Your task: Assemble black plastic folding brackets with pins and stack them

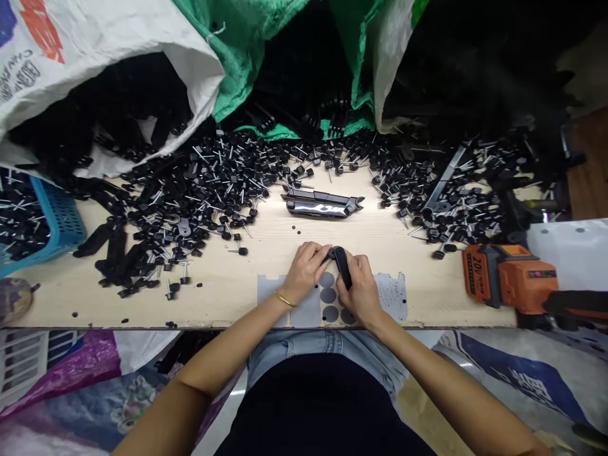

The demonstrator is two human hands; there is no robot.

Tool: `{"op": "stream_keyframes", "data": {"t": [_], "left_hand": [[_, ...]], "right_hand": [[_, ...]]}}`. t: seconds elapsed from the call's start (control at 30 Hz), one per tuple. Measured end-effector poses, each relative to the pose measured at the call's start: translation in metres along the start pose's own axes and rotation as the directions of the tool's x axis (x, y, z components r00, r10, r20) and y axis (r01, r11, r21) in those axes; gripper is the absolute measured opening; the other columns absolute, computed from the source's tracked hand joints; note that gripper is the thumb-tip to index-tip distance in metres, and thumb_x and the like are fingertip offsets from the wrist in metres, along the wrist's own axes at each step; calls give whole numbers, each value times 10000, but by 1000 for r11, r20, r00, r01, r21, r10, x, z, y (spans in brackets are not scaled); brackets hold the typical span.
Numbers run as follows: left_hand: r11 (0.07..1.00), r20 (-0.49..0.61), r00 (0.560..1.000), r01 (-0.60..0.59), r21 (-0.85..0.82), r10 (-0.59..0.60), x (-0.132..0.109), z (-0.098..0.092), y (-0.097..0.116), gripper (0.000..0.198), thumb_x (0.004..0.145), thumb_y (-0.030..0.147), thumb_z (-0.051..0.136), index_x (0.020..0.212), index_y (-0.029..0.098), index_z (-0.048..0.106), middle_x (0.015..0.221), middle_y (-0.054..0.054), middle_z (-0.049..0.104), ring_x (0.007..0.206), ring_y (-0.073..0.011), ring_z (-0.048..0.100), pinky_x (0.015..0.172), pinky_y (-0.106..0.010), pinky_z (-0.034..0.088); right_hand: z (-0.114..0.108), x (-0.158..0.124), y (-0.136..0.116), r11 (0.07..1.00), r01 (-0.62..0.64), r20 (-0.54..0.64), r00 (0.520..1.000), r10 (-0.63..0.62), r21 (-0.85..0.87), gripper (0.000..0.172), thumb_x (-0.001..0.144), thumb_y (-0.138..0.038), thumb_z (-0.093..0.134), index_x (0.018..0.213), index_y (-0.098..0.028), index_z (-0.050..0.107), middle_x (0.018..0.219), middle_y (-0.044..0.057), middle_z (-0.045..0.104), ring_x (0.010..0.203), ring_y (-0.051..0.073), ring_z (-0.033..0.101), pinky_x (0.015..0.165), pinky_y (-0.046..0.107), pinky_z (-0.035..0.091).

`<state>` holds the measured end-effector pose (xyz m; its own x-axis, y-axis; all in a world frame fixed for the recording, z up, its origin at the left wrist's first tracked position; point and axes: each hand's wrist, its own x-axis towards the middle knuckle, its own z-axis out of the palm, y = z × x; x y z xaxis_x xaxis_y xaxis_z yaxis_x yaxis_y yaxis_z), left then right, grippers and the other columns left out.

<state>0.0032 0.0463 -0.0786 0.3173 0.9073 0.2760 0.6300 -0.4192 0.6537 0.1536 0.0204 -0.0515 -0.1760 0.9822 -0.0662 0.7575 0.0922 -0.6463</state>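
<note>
My left hand (pixel 304 267) and my right hand (pixel 361 288) meet over the near edge of a light wooden table (pixel 266 253). Together they hold a small black plastic bar (pixel 341 265), with my left fingers pinching its far end and my right hand wrapped around its near part. Under my hands lies a grey sheet (pixel 304 307) bearing several dark round pads (pixel 327 295). A gold bangle (pixel 285 298) circles my left wrist.
Black knob-headed screws (pixel 213 190) lie heaped across the far table. A stack of long black parts (pixel 323 204) sits beyond my hands. An orange cordless driver (pixel 510 278) lies right, a blue basket (pixel 57 218) left, and open sacks (pixel 109 69) behind.
</note>
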Motion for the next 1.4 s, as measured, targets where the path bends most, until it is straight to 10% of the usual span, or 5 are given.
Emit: {"op": "stream_keyframes", "data": {"t": [0.23,0.77,0.93,1.1,1.4], "left_hand": [[990,-164,977,140,25,-134,3,14,9,303,942,223,408,1185,109,549,838,-61,498,802,-182,473,736,-325,466],[974,-143,963,225,-37,-228,-1,25,20,283,896,191,481,1148,138,597,849,-47,501,828,-178,496,782,-306,445],[965,-83,962,261,9,-259,9,19,20,262,857,168,517,1095,165,627,869,-56,542,882,-206,512,818,-334,409],[938,-74,943,332,97,-325,10,19,26,359,835,164,525,1189,190,573,1083,-90,588,1028,-239,501,901,-363,354],[947,-29,951,310,88,-309,16,19,26,344,849,124,475,1171,213,555,1167,-53,622,1102,-216,491,947,-366,302]], "right_hand": [[1,1,1,1000,21,11,1000,-21,-15,581,787,-116,445,1356,-190,353,945,77,456,836,216,532,684,333,514],[2,-1,-1,994,-22,49,998,27,-104,541,817,-171,456,1346,-155,345,1018,119,501,861,236,562,646,336,517],[-49,17,5,993,-42,164,985,60,-113,497,841,-377,527,1279,-152,455,1082,131,546,970,271,553,729,397,521],[-123,78,41,903,-339,-393,893,220,-263,339,867,-466,472,1023,-188,586,1135,171,548,1128,351,426,903,643,360],[-149,133,75,882,-435,-375,859,348,-178,342,677,-449,658,557,-274,390,796,64,596,1073,349,476,926,700,301]]}}
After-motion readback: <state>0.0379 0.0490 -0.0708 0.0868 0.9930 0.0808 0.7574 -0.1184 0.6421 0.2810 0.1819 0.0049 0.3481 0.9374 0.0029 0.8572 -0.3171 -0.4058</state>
